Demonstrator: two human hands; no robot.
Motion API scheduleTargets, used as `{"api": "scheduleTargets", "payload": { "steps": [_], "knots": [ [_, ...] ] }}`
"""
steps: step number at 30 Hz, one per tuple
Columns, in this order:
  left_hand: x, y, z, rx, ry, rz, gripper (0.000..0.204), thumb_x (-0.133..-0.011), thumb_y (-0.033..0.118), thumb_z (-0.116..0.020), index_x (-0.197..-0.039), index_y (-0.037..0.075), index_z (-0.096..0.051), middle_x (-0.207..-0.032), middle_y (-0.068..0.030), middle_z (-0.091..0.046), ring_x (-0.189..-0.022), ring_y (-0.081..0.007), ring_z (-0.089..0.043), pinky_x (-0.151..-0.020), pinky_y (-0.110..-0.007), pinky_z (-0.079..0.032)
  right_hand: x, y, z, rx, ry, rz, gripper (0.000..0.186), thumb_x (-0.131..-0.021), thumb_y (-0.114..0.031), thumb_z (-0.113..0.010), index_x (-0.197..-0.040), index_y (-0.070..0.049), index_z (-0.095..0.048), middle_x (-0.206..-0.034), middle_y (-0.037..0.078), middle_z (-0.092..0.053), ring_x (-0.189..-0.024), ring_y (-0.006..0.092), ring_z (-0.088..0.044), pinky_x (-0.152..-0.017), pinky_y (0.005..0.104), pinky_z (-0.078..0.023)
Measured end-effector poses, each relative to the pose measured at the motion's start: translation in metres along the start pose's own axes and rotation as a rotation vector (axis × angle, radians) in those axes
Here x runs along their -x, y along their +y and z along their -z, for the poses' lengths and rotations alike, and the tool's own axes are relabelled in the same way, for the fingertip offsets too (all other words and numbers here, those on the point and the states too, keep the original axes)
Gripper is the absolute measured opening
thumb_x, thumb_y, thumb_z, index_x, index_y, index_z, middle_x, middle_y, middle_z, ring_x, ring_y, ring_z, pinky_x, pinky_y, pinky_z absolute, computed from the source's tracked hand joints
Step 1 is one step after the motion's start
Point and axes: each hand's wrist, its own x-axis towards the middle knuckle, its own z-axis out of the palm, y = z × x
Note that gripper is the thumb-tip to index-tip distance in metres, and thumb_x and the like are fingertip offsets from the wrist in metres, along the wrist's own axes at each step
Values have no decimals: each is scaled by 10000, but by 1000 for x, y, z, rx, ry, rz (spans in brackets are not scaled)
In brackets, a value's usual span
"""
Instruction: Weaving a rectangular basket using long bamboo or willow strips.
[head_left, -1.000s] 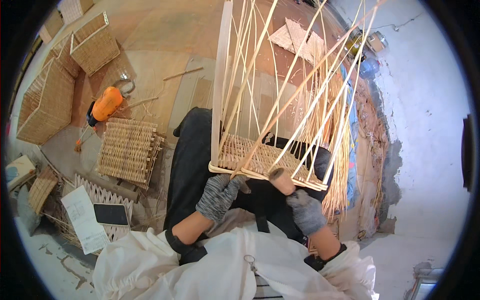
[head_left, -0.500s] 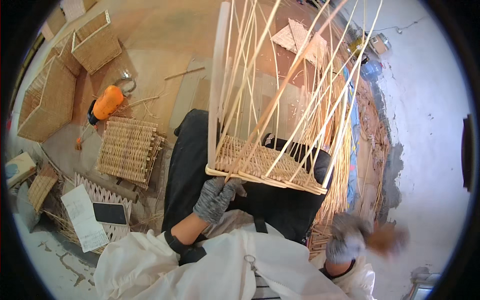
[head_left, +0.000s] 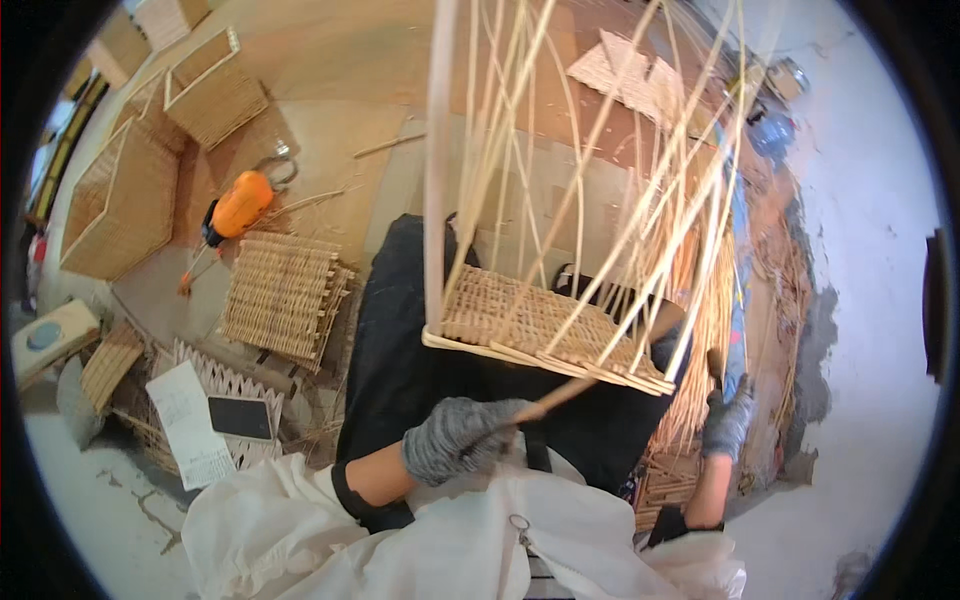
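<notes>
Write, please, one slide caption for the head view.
Slender brown rod in the grey-gloved left-hand grip, with a tan woven wicker panel and tall pale stakes beyond.

mottled grey knit gloves (head_left: 430,455), left hand (head_left: 458,440) and right hand (head_left: 728,425), black cuffs (head_left: 352,492) elbow-side of each, baggy off-white sleeves (head_left: 265,515) behind, ring-pull zip (head_left: 519,522), dark trousers (head_left: 393,330) beyond left hand

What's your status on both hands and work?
Left hand gripping brown rod. Right hand beside reed bundle, grip unclear. Woven panel across lap, stakes rising around it.
</notes>
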Motion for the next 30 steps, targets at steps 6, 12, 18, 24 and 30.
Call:
{"api": "scheduleTargets", "payload": {
  "steps": [6, 12, 18, 24, 30],
  "knots": [
    [-3, -3, 3, -526, -309, -421, 335, -695, 139, -609, -1024, 113, -555, -745, -61, -600, -657, -234, -591, -550, -305, -486, -11, -196, 140, -500, -1451, 684, 289, -743, -155, -576, -989, -2, -564, -985, 149, -579, -946, 267, -543, -809, 312, -442],
    [-2, 5, 37, -173, 77, -185, 143, -766, 156, -567, -873, 70, -607, -752, -89, -600, -675, -224, -585, -585, -304, -476, 1, -199, 135, -1434, -818, 674, 208, -723, -135, -581, -889, -10, -588, -959, 161, -595, -886, 262, -587, -682, 313, -494],
    [5, 5, 35, 259, -84, 517, 150, -777, 149, -559, -887, 59, -605, -737, -85, -596, -653, -219, -583, -618, -316, -475, -8, -190, 136, -1506, -459, -10, 179, -803, -215, -518, -896, -63, -510, -686, 95, -504, -562, 200, -508, -481, 309, -452],
    [-15, 30, 42, -790, 270, -421, 141, -707, 203, -594, -822, 127, -621, -794, -1, -587, -745, -166, -534, -769, -406, -431, -41, -192, 160, -2076, -654, -87, 116, -847, -165, -429, -778, -82, -473, -548, 83, -496, -360, 157, -470, -318, 273, -392],
    [-43, -21, 53, -1199, 276, -422, 256, -576, 211, -593, -829, 191, -631, -856, 50, -596, -895, -151, -495, -922, -487, -328, -55, -204, 159, -2628, -974, 142, 158, -816, -68, -418, -694, 25, -457, -538, 184, -540, -373, 246, -545, -287, 366, -457]
  ]
}}
